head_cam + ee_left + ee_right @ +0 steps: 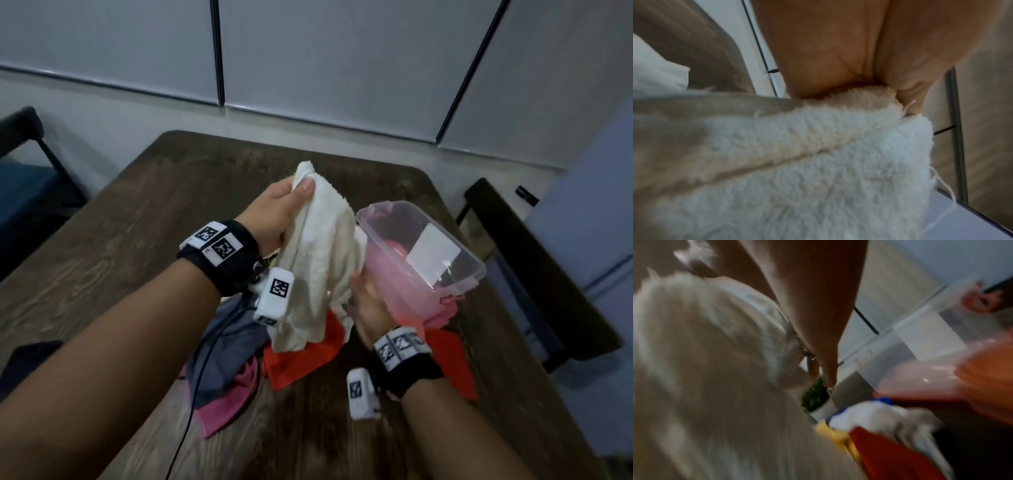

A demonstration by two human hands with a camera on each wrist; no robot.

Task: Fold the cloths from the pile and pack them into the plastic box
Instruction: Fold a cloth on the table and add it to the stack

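Observation:
A white fluffy cloth (pixel 322 260) hangs in the air above the pile. My left hand (pixel 291 202) pinches its top corner between thumb and fingers; the left wrist view shows the cloth (pixel 818 162) tucked into that grip. My right hand (pixel 363 294) holds the cloth's lower right edge, with its fingers (pixel 818 321) lying along the fabric (pixel 705 369) in a blurred view. Just right of the hands stands the clear plastic box (pixel 459 277), tilted, with a pink cloth (pixel 394 274) inside. The pile below holds an orange cloth (pixel 301 359), a grey cloth (pixel 226 353) and a pink cloth (pixel 226 407).
All this rests on a dark wooden table (pixel 137 240). A dark chair (pixel 531 267) stands at the table's right side and another chair (pixel 30 144) at the far left. A black cable (pixel 205 370) trails from my left wrist across the pile.

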